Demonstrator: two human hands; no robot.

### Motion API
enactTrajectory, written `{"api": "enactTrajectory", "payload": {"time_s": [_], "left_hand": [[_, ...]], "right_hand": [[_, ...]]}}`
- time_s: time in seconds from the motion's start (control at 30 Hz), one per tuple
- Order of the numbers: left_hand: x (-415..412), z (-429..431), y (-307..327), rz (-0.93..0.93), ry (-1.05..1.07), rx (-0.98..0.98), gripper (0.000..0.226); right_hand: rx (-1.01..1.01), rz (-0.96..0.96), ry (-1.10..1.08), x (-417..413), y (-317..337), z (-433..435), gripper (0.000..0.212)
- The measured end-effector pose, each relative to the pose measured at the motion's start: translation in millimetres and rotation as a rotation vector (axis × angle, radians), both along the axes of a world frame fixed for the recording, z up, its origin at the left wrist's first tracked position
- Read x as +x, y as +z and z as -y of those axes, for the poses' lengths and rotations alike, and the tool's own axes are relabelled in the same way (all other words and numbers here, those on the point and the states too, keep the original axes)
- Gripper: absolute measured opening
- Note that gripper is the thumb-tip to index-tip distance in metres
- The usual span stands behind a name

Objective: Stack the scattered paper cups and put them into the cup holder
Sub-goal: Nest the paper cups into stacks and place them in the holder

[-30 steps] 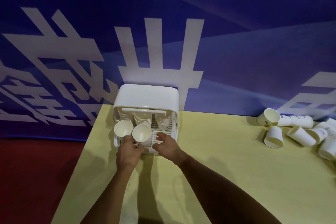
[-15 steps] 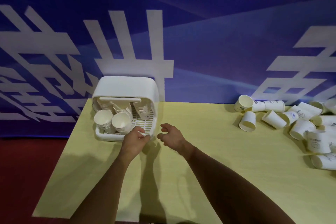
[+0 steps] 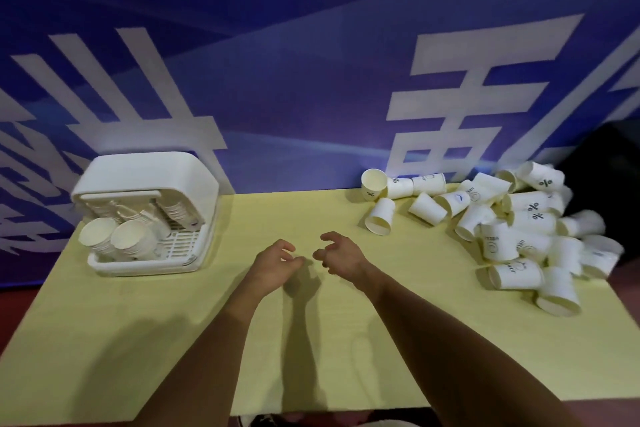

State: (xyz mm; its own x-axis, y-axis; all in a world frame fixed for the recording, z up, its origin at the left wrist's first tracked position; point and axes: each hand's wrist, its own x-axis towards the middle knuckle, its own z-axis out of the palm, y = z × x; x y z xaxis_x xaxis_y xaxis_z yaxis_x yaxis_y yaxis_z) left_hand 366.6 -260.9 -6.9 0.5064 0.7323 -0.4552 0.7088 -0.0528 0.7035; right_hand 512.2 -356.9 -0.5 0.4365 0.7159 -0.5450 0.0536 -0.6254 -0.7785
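A white cup holder with a raised lid stands at the table's back left. Inside it lie two stacks of paper cups, mouths facing me, and a third stack leans behind on the slatted tray. A heap of scattered white paper cups lies on its sides at the back right. Over the table's middle hover my left hand and my right hand, close together, fingers loosely curled and apart, holding nothing. Both are well away from the holder and from the heap.
The yellow table ends at a near edge below my forearms and a left edge beside red floor. A blue banner wall with white characters rises right behind the table. A dark object sits behind the heap at far right.
Both hands have left the cup holder's front and come right to the table's middle, empty. My view has swung right, so the holder sits further left and the whole heap shows.
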Motion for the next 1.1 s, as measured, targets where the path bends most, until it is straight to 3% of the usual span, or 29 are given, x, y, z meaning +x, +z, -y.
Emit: {"api": "enactTrajectory", "payload": {"time_s": [0.37, 0.57, 0.9, 1.1], "left_hand": [[125, 25, -21, -0.081, -0.152, -0.016, 0.043], [179, 25, -39, -0.19, -0.25, 0.005, 0.064], [239, 29, -75, -0.224, -0.136, 0.014, 0.091], [264, 23, -96, -0.244, -0.075, 0.012, 0.082]], "right_hand": [[-0.048, 0.163, -0.158, 131, -28, 69, 0.057], [-0.138, 0.395, -0.035, 179, -43, 73, 0.064], [-0.16, 0.54, -0.181, 233, -74, 50, 0.073], [-0.164, 0.557, -0.271, 248, -89, 45, 0.063]]}}
